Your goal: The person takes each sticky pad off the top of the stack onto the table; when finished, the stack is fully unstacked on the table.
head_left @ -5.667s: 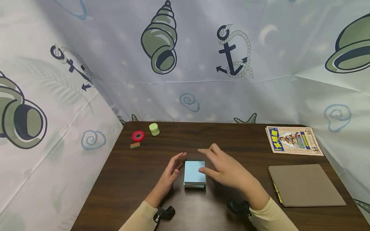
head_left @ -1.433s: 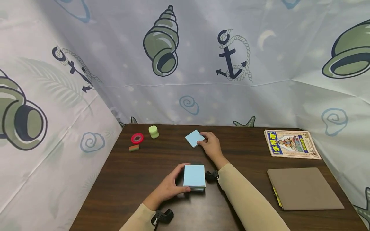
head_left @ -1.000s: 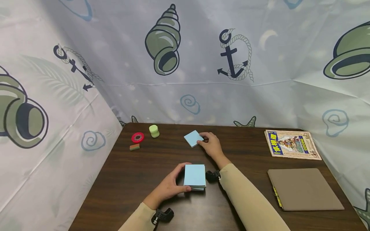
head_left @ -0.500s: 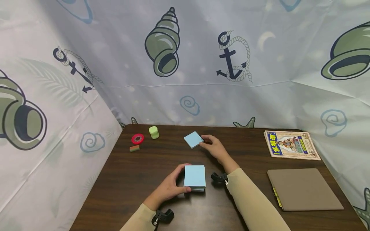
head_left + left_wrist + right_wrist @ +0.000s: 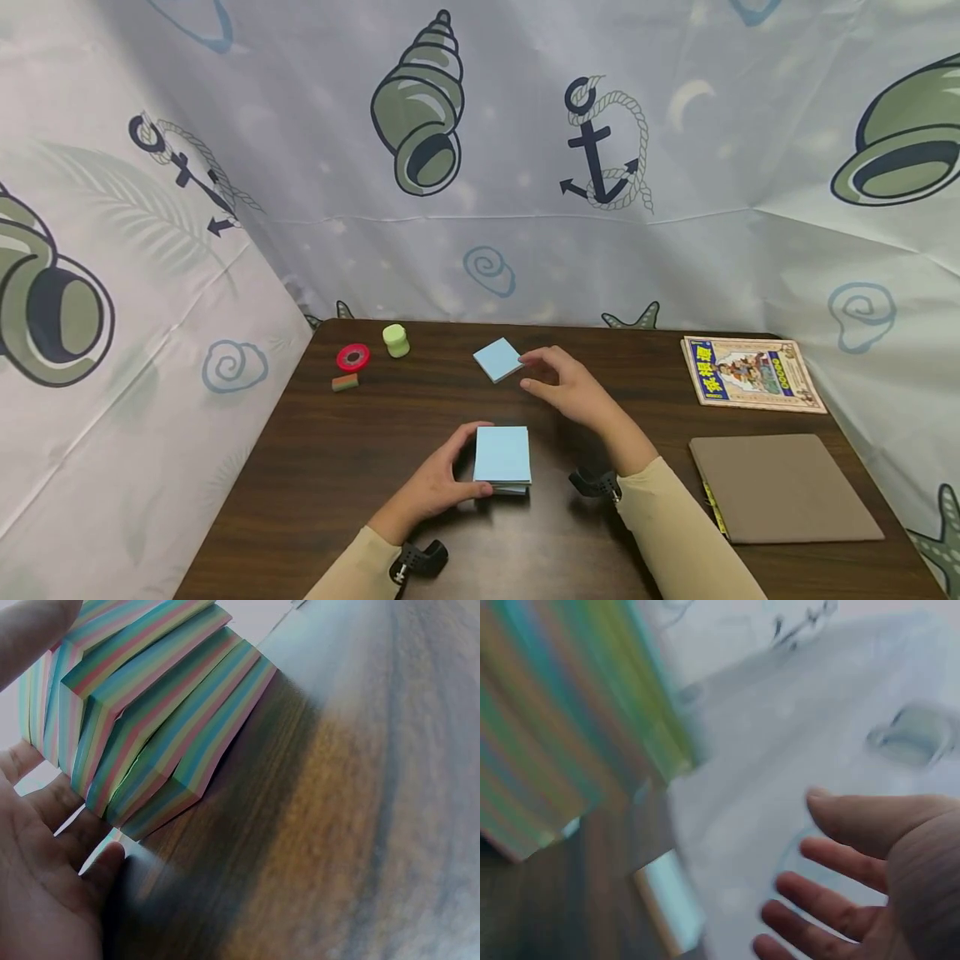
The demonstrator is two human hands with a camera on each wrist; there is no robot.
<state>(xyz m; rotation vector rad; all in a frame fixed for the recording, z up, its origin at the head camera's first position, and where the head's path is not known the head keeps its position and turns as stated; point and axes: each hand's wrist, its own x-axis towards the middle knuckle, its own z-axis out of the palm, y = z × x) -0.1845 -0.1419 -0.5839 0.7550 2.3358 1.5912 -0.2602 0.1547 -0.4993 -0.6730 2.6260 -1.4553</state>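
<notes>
A tall stack of sticky note pads (image 5: 502, 455) with light blue tops stands in the middle of the table. Its sides show layered pastel stripes in the left wrist view, and the pads sit slightly out of line. My left hand (image 5: 433, 485) grips the stack from the left, thumb at the near side and fingers around the far side. Farther back, a single blue-topped pad (image 5: 498, 359) lies turned at an angle. Just right of it is my right hand (image 5: 568, 386), fingers relaxed and thumb apart, holding nothing.
At the back left are a red ring-shaped roll (image 5: 353, 357), a pale green cylinder (image 5: 396, 341) and a small orange-green block (image 5: 345, 382). On the right lie a printed booklet (image 5: 752, 374) and a brown flat folder (image 5: 786, 489). Patterned curtains hang behind and to the left.
Since the earliest frame, one pad has come to lie at the back and my left hand has gripped the stack. My right hand has let go of that pad and drawn back rightward.
</notes>
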